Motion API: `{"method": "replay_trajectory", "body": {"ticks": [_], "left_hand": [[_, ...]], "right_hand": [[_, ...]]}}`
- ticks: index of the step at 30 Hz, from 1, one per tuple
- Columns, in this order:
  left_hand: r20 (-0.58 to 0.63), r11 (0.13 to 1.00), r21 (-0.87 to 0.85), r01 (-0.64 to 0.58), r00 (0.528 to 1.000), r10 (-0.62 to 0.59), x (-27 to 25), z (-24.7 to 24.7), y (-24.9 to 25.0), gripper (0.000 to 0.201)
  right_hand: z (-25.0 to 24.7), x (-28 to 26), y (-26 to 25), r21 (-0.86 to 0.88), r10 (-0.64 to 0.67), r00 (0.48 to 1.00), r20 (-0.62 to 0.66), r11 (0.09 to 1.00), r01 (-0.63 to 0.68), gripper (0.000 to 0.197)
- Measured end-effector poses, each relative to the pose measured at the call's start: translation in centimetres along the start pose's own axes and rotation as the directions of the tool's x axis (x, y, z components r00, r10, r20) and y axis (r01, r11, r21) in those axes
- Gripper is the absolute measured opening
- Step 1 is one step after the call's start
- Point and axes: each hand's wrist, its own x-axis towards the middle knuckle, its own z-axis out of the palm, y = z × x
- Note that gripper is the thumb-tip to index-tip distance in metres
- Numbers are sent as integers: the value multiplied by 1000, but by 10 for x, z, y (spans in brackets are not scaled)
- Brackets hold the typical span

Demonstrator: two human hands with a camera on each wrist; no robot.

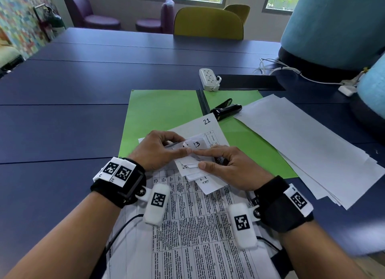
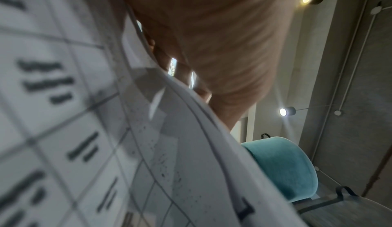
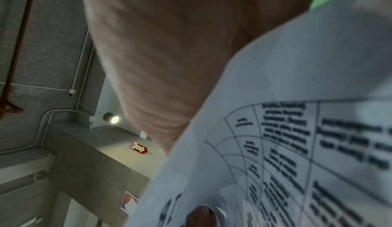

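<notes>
Over the near edge of the table (image 1: pixel 62 122), both forearms were stretched forward above the stack of printed sheets (image 1: pixel 198 226). Its fanned numbered corners (image 1: pixel 196 144) were pinched from the left by the curled fingers of the left hand (image 1: pixel 158 151) and were gripped lower down between thumb and forefinger of the right hand (image 1: pixel 227 166). Farther off, a black stapler (image 1: pixel 226 110) was laid on a green folder (image 1: pixel 162 112).

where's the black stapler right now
In the head view, the black stapler lies on the green sheet, right of centre, between the power strip and the white paper stack.
</notes>
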Motion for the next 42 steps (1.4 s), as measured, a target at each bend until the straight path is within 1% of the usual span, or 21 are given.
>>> {"method": "replay_trajectory", "body": {"ticks": [9,13,17,21,26,28,30,31,32,33,35,37,39,41,42], "left_hand": [[-14,1000,17,0,1000,0,1,1,1,17],[-11,1000,16,1,1000,-1,1,1,1,15],[-3,1000,13,-11,1000,11,2,-1,-2,13],[38,999,-34,-43,998,44,2,-1,-2,23],[41,993,-68,-96,994,99,-1,0,1,30],[52,994,-74,-79,995,83,-2,0,2,32],[45,992,-110,-63,997,68,-2,1,1,43],[28,992,-114,-56,998,60,-1,2,0,44],[15,994,-99,-50,999,52,0,2,0,39],[12,997,-69,-44,999,45,1,2,-1,29],[7,999,1,-38,999,38,2,1,-2,12],[15,1000,1,-23,1000,23,1,0,-2,20],[22,1000,-12,-5,1000,5,0,0,0,28],[29,1000,-11,-4,1000,5,0,0,0,30],[29,1000,-14,-2,1000,3,0,0,0,31]], "right_hand": [[0,1,1,22,-32,999,-17,999,32,44],[0,0,1,-1,-25,1000,-13,1000,25,46],[1,2,-1,21,-19,1000,-2,1000,19,47],[1,4,-2,-34,-26,1000,7,999,26,45],[1,1,-4,-45,-16,1000,14,999,16,38],[1,1,-4,-58,-12,1000,13,998,13,36],[1,0,-4,-52,-8,1000,-5,999,8,35],[1,-1,-4,-29,-2,1000,-19,1000,2,34],[0,-2,-4,11,13,999,-35,1000,-13,36],[1,-3,-5,55,28,999,-46,998,-25,40],[1,-2,-3,59,50,996,-73,997,-46,48],[1,-1,0,-6,56,995,-80,998,-57,56],[1,0,-1,-31,65,995,-70,997,-68,52],[1,-1,-2,-53,60,996,-60,997,-63,46],[1,-1,-2,-57,61,996,-60,996,-64,46]]}}
